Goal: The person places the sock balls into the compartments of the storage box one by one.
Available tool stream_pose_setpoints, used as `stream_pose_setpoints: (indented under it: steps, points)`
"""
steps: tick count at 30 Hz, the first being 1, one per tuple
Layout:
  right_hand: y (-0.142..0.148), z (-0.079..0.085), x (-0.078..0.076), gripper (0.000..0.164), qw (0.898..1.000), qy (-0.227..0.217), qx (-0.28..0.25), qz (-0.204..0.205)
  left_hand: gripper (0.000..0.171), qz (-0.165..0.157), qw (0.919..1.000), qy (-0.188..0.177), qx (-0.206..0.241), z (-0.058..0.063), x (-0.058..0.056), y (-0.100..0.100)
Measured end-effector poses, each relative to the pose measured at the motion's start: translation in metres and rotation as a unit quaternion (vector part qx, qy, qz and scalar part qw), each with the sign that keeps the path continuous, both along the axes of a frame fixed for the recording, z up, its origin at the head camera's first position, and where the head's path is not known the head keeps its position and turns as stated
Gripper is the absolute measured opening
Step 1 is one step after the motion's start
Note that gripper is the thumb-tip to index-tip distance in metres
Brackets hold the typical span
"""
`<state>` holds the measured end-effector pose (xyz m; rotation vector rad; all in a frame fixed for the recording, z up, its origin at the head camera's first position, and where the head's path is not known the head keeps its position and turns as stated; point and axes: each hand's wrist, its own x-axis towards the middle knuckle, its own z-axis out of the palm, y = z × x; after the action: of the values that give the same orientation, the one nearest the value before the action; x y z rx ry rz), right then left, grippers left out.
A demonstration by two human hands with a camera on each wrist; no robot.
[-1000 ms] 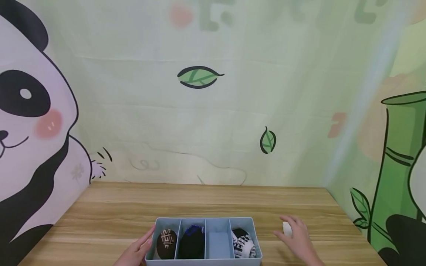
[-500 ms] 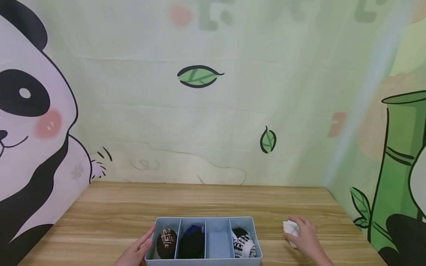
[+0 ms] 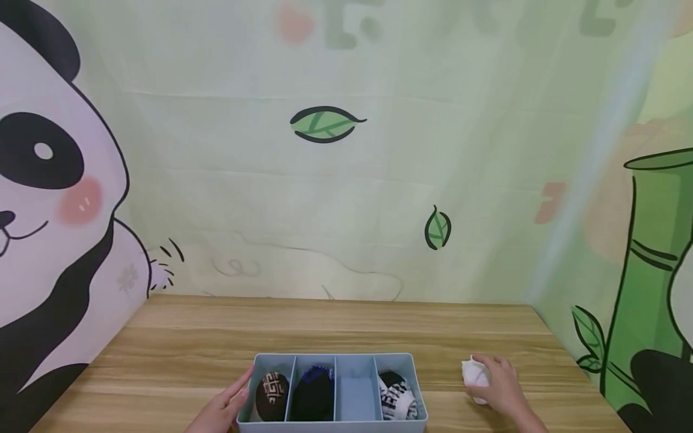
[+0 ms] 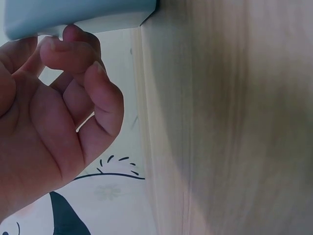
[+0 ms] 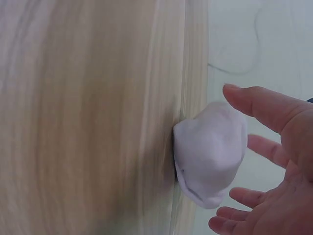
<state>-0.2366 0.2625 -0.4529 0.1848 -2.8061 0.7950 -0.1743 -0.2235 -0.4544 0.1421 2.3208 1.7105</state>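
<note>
My left hand point(image 3: 219, 408) rests its fingers on the left end of a pale blue divided box point(image 3: 354, 391); in the left wrist view the bent fingertips point(image 4: 63, 46) touch the underside of the box's wall. The box holds a brown patterned bundle point(image 3: 272, 397), a black bundle with blue at its top point(image 3: 312, 397), and a black-and-white bundle point(image 3: 397, 402), each in its own compartment. To the right of the box, a white bundled cloth, like a rolled sock point(image 5: 210, 154), lies on the table. My right hand point(image 3: 500, 388) is spread beside it, thumb overlapping its edge in the right wrist view.
The wooden table point(image 3: 346, 328) runs back to a printed cloth backdrop point(image 3: 346, 198) with a panda and bamboo. Thin dividers split the box; the blue floor shows in its third compartment from the left.
My right hand has moved to the right, so more of the white bundle shows; the bundle itself stays about where it was. My left hand and the box have not moved.
</note>
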Motion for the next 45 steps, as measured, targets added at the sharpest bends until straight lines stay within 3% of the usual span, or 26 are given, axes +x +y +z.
stream_pose_setpoints:
  steps: [13,23,30,45]
  points:
    - [0.012,-0.009,-0.009,0.075,0.999,-0.011,0.017,0.03,0.062,-0.001,0.9996,-0.026,0.011,0.004,-0.003,0.0]
    - [0.015,-0.01,-0.012,0.073,0.998,-0.017,-0.002,0.065,0.061,0.001,0.9995,-0.03,0.013,0.004,-0.003,0.0]
    - [0.014,-0.013,-0.013,0.065,0.999,0.005,-0.015,0.05,0.06,-0.017,0.9998,0.008,0.003,-0.001,-0.002,-0.002]
    - [0.007,-0.007,-0.01,0.067,0.998,0.017,-0.06,0.017,0.06,-0.022,0.9996,0.017,0.01,-0.002,-0.002,-0.001]
